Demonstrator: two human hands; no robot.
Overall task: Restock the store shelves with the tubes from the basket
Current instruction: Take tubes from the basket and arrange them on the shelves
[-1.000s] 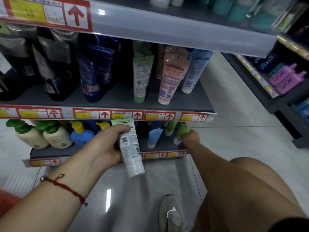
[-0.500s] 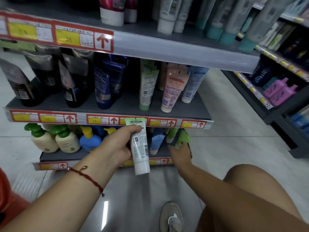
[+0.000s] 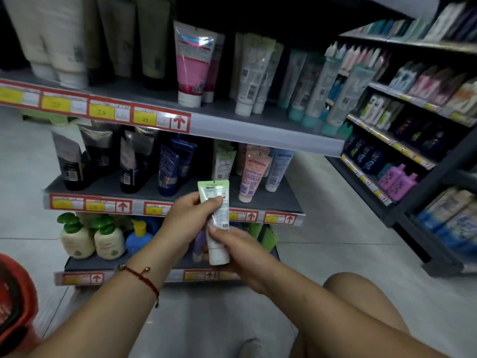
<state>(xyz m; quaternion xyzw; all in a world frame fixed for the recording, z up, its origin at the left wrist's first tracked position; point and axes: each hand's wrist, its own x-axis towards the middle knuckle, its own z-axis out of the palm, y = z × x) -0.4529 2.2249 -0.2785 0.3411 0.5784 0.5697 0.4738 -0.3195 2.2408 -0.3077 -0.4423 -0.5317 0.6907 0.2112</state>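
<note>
1. Our fingers point(image 3: 215, 202) on the left hand point(image 3: 185, 220) curl round the upper half of a white tube with a green top point(image 3: 216, 218), thumb in front near the crimped end, so the tube stands upright with its cap pointing down.
2. The right hand point(image 3: 235, 250) pinches the lower part of the same tube, thumb across the front just above the cap. We judge this two-handed hold is there to steady and turn the tube, so the label faces the right way before it goes in.
3. The tube sits in the air in front of the middle shelf point(image 3: 271, 200), just below a row of matching green-topped tubes point(image 3: 223, 164) that stand cap-down. That row looks like its proper home, which would explain why we hold it cap-down too.
4. On that shelf, dark tubes point(image 3: 103, 156) and blue tubes point(image 3: 173, 164) stand to the left, and a peach tube point(image 3: 251, 177) stands to the right of the green ones, so the gap to aim for is narrow.
5. The red basket point(image 3: 15, 301) rests on the floor at our left, close by; what lies in it we cannot tell.
6. Pump bottles point(image 3: 90, 236) fill the bottom shelf behind our hands.
</note>
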